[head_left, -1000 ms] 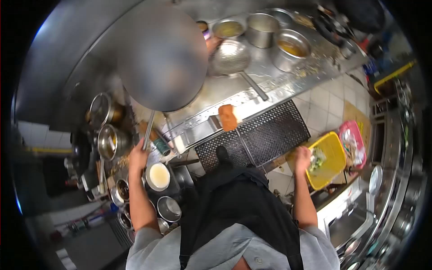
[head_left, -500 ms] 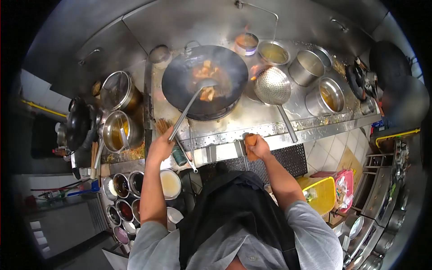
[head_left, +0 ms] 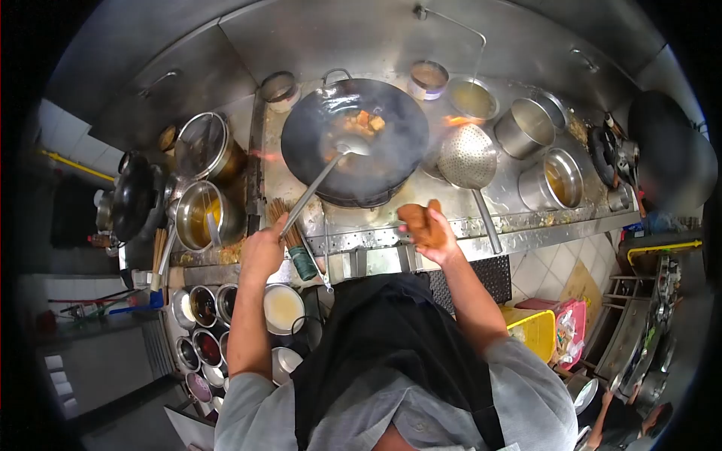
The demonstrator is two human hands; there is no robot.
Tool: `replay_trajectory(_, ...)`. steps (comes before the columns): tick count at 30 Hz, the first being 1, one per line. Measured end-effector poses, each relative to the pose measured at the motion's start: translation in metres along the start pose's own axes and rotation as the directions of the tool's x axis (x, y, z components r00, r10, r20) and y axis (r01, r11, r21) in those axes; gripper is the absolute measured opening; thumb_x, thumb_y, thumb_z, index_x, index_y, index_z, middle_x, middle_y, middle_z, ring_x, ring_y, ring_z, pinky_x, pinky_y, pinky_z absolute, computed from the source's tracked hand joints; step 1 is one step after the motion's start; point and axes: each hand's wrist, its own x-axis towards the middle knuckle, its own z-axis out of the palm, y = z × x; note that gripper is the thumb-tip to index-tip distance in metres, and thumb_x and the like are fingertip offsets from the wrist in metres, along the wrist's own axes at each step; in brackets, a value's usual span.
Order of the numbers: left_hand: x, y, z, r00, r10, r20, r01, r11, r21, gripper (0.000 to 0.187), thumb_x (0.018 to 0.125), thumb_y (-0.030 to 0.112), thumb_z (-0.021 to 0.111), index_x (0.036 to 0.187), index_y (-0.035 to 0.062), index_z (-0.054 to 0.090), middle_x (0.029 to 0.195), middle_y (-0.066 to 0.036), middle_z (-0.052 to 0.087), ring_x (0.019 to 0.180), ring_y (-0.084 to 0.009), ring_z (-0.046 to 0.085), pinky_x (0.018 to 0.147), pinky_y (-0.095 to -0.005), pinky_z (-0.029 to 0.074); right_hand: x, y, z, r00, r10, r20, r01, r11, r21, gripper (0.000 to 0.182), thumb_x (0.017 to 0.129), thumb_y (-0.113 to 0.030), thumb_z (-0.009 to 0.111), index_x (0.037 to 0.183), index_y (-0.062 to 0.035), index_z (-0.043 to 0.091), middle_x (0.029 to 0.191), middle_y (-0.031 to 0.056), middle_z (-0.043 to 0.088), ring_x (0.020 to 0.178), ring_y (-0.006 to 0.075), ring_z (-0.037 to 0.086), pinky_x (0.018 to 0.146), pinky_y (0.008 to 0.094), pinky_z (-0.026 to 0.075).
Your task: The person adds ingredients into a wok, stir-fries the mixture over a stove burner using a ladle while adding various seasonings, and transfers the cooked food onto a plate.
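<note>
My left hand (head_left: 263, 254) is closed around the long handle of a ladle (head_left: 316, 184). The ladle's bowl rests low inside the dark wok (head_left: 301, 143), beside chunks of browned food (head_left: 362, 122) with steam around them. In front of the wok, my right hand (head_left: 442, 244) holds a folded brown cloth (head_left: 423, 224), palm turned partly up. Just beside my left hand, a bamboo wok brush (head_left: 301, 259) with a green-wrapped grip leans at the stove edge.
Right of the wok, a perforated strainer (head_left: 468, 156) lies near a flame. Steel pots (head_left: 525, 129) stand farther right, and more pots (head_left: 201, 218) at left. Seasoning bowls (head_left: 203, 307) sit lower left. A yellow bin (head_left: 535, 334) is at right. Another person (head_left: 620, 421) appears lower right.
My right hand has lifted the cloth from the stove's front edge and turned it toward the wok. The ladle's bowl has shifted within the wok, and the whole view has moved slightly.
</note>
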Motion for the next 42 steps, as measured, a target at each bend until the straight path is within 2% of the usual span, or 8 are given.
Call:
replay_trajectory(7, -0.044, 0.016, 0.017, 0.983, -0.135, -0.121, 0.095, 0.952, -0.292, 0.064, 0.084, 0.010, 0.066, 0.144, 0.0163, 0.044, 0.091, -0.023, 0.067, 0.085, -0.0437, 0.064, 0.075, -0.0481, 0.051, 0.129, 0.017, 0.043, 0.816, 0.005, -0.578, -0.203, 0.939, -0.278, 0.048, 0.092, -0.049, 0.052, 0.121, -0.0104, 0.057, 0.099, 0.0070, 0.069, 0.083, 0.0205, 0.067, 0.042, 0.0297, 0.042)
replay_trajectory(15, -0.115, 0.032, -0.040, 0.980, -0.075, 0.186, 0.135, 0.932, -0.337, 0.060, 0.085, 0.011, 0.065, 0.142, 0.0133, 0.048, 0.086, -0.021, 0.067, 0.081, -0.0365, 0.067, 0.078, -0.0422, 0.050, 0.068, 0.038, 0.110, 0.798, -0.165, -0.579, 0.028, 0.971, -0.239, 0.023, 0.090, -0.019, 0.050, 0.109, -0.0061, 0.053, 0.094, 0.0125, 0.069, 0.075, 0.0240, 0.068, 0.043, 0.0326, 0.042)
replay_trajectory(19, -0.078, 0.050, 0.006, 0.995, -0.028, 0.091, 0.032, 0.999, -0.042, 0.059, 0.087, 0.013, 0.061, 0.143, 0.0141, 0.043, 0.094, -0.024, 0.067, 0.087, -0.0438, 0.063, 0.078, -0.0517, 0.049, 0.071, 0.045, 0.091, 0.865, -0.161, -0.475, 0.037, 0.965, -0.259, 0.025, 0.089, -0.019, 0.052, 0.105, -0.0001, 0.056, 0.094, 0.0155, 0.067, 0.077, 0.0260, 0.068, 0.046, 0.0349, 0.046)
replay_trajectory(26, -0.090, 0.071, 0.036, 0.987, -0.099, -0.125, 0.083, 0.988, -0.128, 0.066, 0.083, 0.010, 0.067, 0.145, 0.0166, 0.043, 0.095, -0.024, 0.067, 0.087, -0.0434, 0.064, 0.076, -0.0508, 0.050, -0.023, 0.093, 0.043, 0.849, -0.302, -0.433, 0.019, 0.837, -0.547, 0.034, 0.088, -0.017, 0.051, 0.112, 0.0063, 0.057, 0.103, 0.0194, 0.065, 0.086, 0.0315, 0.067, 0.078, 0.0443, 0.058)
replay_trajectory(30, -0.128, 0.079, -0.029, 0.988, -0.126, 0.088, 0.142, 0.969, -0.204, 0.064, 0.083, 0.012, 0.067, 0.143, 0.0167, 0.045, 0.089, -0.025, 0.066, 0.087, -0.0431, 0.063, 0.076, -0.0502, 0.049, 0.013, 0.051, 0.091, 0.877, -0.177, -0.446, 0.066, 0.965, -0.253, 0.033, 0.088, -0.022, 0.051, 0.106, 0.0041, 0.060, 0.100, 0.0184, 0.067, 0.084, 0.0299, 0.068, 0.063, 0.0397, 0.057)
replay_trajectory(35, -0.093, 0.070, 0.025, 0.999, -0.028, 0.024, 0.029, 0.999, -0.031, 0.062, 0.085, 0.015, 0.064, 0.144, 0.0167, 0.044, 0.090, -0.025, 0.067, 0.085, -0.0448, 0.064, 0.077, -0.0529, 0.050, 0.064, 0.036, 0.089, 0.861, -0.158, -0.483, -0.033, 0.931, -0.364, 0.032, 0.091, -0.026, 0.051, 0.107, -0.0005, 0.062, 0.090, 0.0114, 0.070, 0.073, 0.0205, 0.068, 0.042, 0.0288, 0.041)
replay_trajectory(39, -0.084, 0.089, 0.059, 0.991, -0.104, -0.089, 0.097, 0.992, -0.082, 0.065, 0.084, 0.012, 0.066, 0.145, 0.0165, 0.043, 0.092, -0.025, 0.067, 0.086, -0.0426, 0.065, 0.076, -0.0507, 0.051, -0.004, 0.087, 0.048, 0.910, -0.188, -0.369, 0.049, 0.934, -0.355, 0.036, 0.090, -0.021, 0.051, 0.114, 0.0035, 0.061, 0.102, 0.0172, 0.067, 0.094, 0.0288, 0.067, 0.083, 0.0406, 0.057)
replay_trajectory(42, -0.108, 0.083, 0.041, 0.988, -0.077, -0.131, 0.059, 0.988, -0.142, 0.067, 0.083, 0.010, 0.067, 0.145, 0.0165, 0.043, 0.091, -0.025, 0.066, 0.085, -0.0421, 0.065, 0.075, -0.0501, 0.050, -0.010, 0.093, 0.017, 0.919, -0.214, -0.330, 0.067, 0.912, -0.404, 0.033, 0.087, -0.014, 0.048, 0.112, 0.0056, 0.059, 0.103, 0.0186, 0.066, 0.092, 0.0300, 0.067, 0.082, 0.0419, 0.056)
